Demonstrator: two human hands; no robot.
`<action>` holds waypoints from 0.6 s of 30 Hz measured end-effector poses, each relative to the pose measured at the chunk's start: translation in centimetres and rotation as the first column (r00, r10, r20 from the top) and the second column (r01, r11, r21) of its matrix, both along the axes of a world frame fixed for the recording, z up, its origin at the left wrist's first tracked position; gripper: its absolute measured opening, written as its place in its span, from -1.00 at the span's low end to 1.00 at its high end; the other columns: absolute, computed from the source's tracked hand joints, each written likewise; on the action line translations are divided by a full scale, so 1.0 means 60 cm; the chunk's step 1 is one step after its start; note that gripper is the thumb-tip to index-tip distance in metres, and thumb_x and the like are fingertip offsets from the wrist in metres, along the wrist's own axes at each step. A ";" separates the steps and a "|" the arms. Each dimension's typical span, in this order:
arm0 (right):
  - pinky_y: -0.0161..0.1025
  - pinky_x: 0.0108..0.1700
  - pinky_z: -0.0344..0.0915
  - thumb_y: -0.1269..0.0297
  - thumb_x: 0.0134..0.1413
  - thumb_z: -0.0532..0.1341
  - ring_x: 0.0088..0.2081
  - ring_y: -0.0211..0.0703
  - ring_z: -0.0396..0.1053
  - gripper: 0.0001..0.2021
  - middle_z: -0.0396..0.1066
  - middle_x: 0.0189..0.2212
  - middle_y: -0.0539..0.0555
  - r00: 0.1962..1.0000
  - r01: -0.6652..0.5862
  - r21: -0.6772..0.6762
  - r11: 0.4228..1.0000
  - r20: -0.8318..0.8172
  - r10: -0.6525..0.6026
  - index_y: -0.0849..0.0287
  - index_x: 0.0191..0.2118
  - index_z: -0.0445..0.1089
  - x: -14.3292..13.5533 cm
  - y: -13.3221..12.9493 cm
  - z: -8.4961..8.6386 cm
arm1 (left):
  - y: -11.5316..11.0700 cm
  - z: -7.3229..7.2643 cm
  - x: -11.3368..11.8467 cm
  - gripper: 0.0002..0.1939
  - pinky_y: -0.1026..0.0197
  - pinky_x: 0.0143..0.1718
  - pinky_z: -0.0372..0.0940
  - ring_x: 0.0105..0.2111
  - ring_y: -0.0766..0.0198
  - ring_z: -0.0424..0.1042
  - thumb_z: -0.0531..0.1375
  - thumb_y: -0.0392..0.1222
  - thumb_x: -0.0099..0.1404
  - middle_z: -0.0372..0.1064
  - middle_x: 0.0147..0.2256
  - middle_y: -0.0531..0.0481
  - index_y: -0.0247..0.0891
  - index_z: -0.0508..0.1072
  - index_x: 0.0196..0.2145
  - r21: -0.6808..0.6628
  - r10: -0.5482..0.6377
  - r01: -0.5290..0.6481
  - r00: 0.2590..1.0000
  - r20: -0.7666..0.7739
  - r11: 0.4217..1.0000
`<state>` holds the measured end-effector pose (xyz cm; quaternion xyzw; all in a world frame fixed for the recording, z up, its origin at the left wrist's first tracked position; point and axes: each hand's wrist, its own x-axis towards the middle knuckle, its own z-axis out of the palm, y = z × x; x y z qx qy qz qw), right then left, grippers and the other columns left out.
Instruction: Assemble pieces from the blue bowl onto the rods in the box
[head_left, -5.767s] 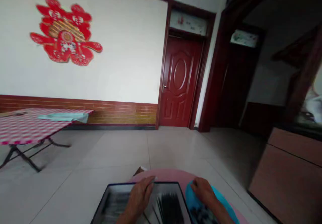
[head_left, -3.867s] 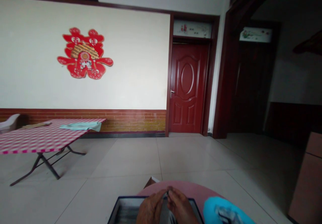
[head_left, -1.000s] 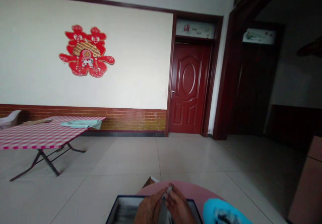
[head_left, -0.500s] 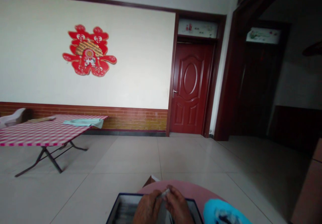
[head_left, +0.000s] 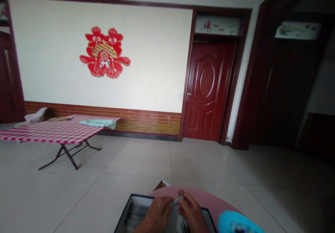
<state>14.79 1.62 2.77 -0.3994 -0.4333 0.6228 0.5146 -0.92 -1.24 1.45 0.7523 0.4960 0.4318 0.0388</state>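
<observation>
At the bottom of the head view, my left hand [head_left: 157, 212] and my right hand [head_left: 193, 213] meet above a shallow tray [head_left: 142, 196] with a dark blue rim. Both pinch a small, thin, pale piece [head_left: 177, 200] between their fingertips. Its exact kind is too small to make out. Blurred, greyish slender items [head_left: 134, 215] lie in the left part of the tray. Below my right hand, narrow light and dark strips [head_left: 181, 224] show, partly hidden by that hand.
The tray rests on a round pink table [head_left: 209, 200]. A bright blue item with a dark middle [head_left: 238, 220] sits at its right. Behind the table, a cardboard corner [head_left: 160, 185] pokes up. Farther left stands a folding table [head_left: 57, 130] with a red-checked cover.
The view has swung slightly left, so the room appears shifted right. Both hands stay together over the tray with the pale piece between their fingertips.
</observation>
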 end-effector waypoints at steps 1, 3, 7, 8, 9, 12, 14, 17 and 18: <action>-0.27 -0.36 0.28 0.03 -0.40 0.42 -0.43 -0.16 0.35 -0.55 0.44 -0.50 0.00 1.000 -0.011 0.001 1.000 0.007 0.011 0.13 -0.28 0.51 0.000 0.001 -0.001 | -0.003 0.009 0.000 -0.54 0.28 -0.31 0.30 -0.37 0.24 0.41 -0.11 0.00 0.39 0.50 -0.38 -0.03 -0.21 0.54 -0.30 -0.093 -0.038 0.041 0.999 0.030 0.995; -0.27 -0.38 0.26 0.04 -0.36 0.41 -0.47 -0.18 0.33 -0.62 0.42 -0.54 -0.03 0.999 -0.050 0.024 0.998 0.021 0.049 0.13 -0.34 0.50 0.000 0.005 -0.005 | -0.006 0.027 -0.001 -0.51 0.29 -0.39 0.24 -0.46 0.28 0.33 -0.10 0.01 0.36 0.42 -0.51 0.01 -0.28 0.52 -0.43 -0.273 -0.122 0.154 0.984 0.131 0.950; -0.32 -0.47 0.16 0.00 -0.18 0.32 -0.55 -0.24 0.24 -0.72 0.31 -0.65 -0.07 0.989 -0.106 0.125 0.987 0.115 0.091 0.13 -0.49 0.45 -0.001 0.010 -0.013 | -0.006 0.041 -0.003 -0.48 0.31 -0.56 0.08 -0.62 0.36 0.13 -0.06 0.09 0.29 0.17 -0.66 0.11 -0.34 0.43 -0.55 -0.511 -0.162 0.347 0.914 0.371 0.787; -0.32 -0.49 0.15 -0.01 -0.18 0.31 -0.56 -0.24 0.23 -0.71 0.30 -0.66 -0.08 0.987 -0.102 0.134 0.986 0.140 0.083 0.13 -0.52 0.43 -0.001 0.011 -0.014 | -0.006 0.042 -0.003 -0.48 0.31 -0.58 0.05 -0.63 0.37 0.10 -0.05 0.13 0.27 0.15 -0.66 0.12 -0.34 0.42 -0.54 -0.532 -0.157 0.369 0.902 0.401 0.762; -0.31 -0.49 0.14 -0.02 -0.18 0.30 -0.57 -0.24 0.22 -0.70 0.29 -0.67 -0.08 0.984 -0.096 0.135 0.986 0.163 0.073 0.13 -0.54 0.42 -0.001 0.010 -0.015 | -0.006 0.043 -0.002 -0.48 0.31 -0.59 0.03 -0.64 0.38 0.08 -0.05 0.15 0.26 0.13 -0.66 0.13 -0.33 0.41 -0.55 -0.533 -0.158 0.378 0.897 0.413 0.757; -0.30 -0.49 0.14 -0.03 -0.18 0.29 -0.58 -0.24 0.20 -0.70 0.25 -0.69 -0.09 0.978 -0.063 0.126 0.990 0.204 0.037 0.12 -0.58 0.39 -0.001 0.006 -0.014 | -0.009 0.047 0.004 -0.47 0.32 -0.57 0.02 -0.62 0.39 0.04 -0.04 0.18 0.25 0.06 -0.67 0.14 -0.30 0.34 -0.62 -0.428 -0.200 0.366 0.901 0.384 0.826; -0.30 -0.49 0.15 -0.03 -0.17 0.28 -0.58 -0.23 0.21 -0.70 0.26 -0.69 -0.08 0.978 -0.037 0.116 0.993 0.207 0.012 0.11 -0.59 0.38 -0.002 0.002 -0.011 | -0.011 0.048 0.009 -0.47 0.31 -0.52 0.09 -0.60 0.36 0.08 -0.07 0.13 0.29 0.09 -0.66 0.12 -0.28 0.33 -0.63 -0.322 -0.234 0.342 0.915 0.330 0.883; -0.29 -0.49 0.16 -0.02 -0.19 0.28 -0.57 -0.21 0.23 -0.71 0.29 -0.67 -0.06 0.980 -0.005 0.077 0.997 0.201 -0.010 0.10 -0.59 0.40 -0.002 -0.004 -0.004 | -0.010 0.036 0.016 -0.52 0.26 -0.37 0.20 -0.49 0.28 0.26 -0.10 0.00 0.35 0.29 -0.57 0.02 -0.27 0.39 -0.56 -0.194 -0.189 0.220 0.968 0.166 0.956; -0.28 -0.50 0.16 -0.02 -0.20 0.29 -0.57 -0.21 0.23 -0.72 0.29 -0.68 -0.06 0.979 0.002 0.070 0.998 0.202 -0.016 0.10 -0.60 0.41 -0.002 -0.006 -0.001 | -0.009 0.028 0.017 -0.55 0.24 -0.34 0.23 -0.45 0.25 0.31 -0.10 -0.04 0.36 0.35 -0.53 -0.02 -0.26 0.41 -0.54 -0.158 -0.139 0.153 0.986 0.093 0.976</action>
